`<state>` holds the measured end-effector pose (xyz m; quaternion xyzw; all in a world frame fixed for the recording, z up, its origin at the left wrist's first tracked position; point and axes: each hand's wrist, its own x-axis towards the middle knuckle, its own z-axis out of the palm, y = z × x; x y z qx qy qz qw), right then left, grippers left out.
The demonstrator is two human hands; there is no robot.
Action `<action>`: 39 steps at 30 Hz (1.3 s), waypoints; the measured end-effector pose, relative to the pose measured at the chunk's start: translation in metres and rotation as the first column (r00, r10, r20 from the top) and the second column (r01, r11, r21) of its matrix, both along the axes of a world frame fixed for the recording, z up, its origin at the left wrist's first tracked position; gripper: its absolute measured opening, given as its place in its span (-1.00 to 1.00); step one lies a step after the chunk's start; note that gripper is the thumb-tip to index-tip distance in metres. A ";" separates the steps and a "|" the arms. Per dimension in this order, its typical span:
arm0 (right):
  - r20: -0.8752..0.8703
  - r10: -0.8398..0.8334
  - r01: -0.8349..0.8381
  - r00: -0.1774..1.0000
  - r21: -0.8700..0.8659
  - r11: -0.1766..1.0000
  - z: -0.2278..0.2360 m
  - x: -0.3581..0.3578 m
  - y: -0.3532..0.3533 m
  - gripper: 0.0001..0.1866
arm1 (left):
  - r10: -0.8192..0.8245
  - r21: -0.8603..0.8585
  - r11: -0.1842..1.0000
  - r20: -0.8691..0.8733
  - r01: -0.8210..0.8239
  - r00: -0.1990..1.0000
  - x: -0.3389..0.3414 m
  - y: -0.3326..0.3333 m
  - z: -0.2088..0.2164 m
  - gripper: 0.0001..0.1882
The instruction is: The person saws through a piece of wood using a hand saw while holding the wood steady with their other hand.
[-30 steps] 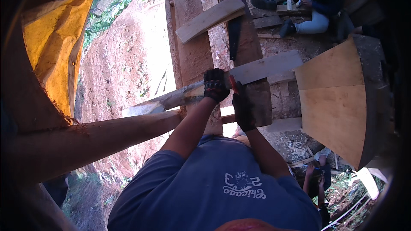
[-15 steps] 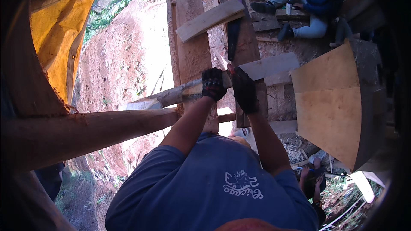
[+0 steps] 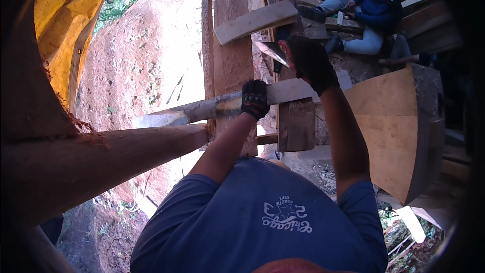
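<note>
My right hand (image 3: 313, 63), in a dark glove, is closed round the red handle of a handsaw (image 3: 273, 53). The saw's shiny blade points to the upper left, raised off the wood. My left hand (image 3: 255, 99), gloved in black with red trim, is wrapped over a long narrow board (image 3: 202, 109) and holds it down. This board lies crosswise over two wide planks, a left plank (image 3: 232, 60) and a right plank (image 3: 296, 126). Its left end is pale and rough.
A short loose board (image 3: 256, 21) lies across the planks farther off. A thick beam (image 3: 131, 156) comes in from the left, below a yellow tarp (image 3: 70, 20). At right stands a large plywood panel (image 3: 386, 126). A seated person (image 3: 374, 7) works at the far right among wood offcuts.
My right hand has lifted away from the board, up and to the right, with the saw. The blade has tilted leftward. My left hand has stayed on the board.
</note>
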<state>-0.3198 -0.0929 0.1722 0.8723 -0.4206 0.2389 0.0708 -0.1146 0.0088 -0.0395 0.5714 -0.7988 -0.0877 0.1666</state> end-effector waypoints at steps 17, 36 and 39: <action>0.414 -0.700 0.085 0.582 0.825 0.559 -0.028 -0.012 0.305 -0.52 | -0.014 0.150 0.989 0.112 -0.003 0.994 0.002 -0.003 -0.002 -0.32; 0.407 -0.676 0.152 0.614 0.779 0.608 0.007 0.020 0.275 -0.54 | -0.003 0.025 1.000 -0.073 0.005 0.997 0.002 0.005 -0.011 -0.30; 0.393 -0.682 0.206 0.616 0.756 0.621 0.001 0.025 0.259 -0.55 | -0.011 -0.035 0.999 -0.119 0.006 0.993 0.002 0.006 -0.010 -0.28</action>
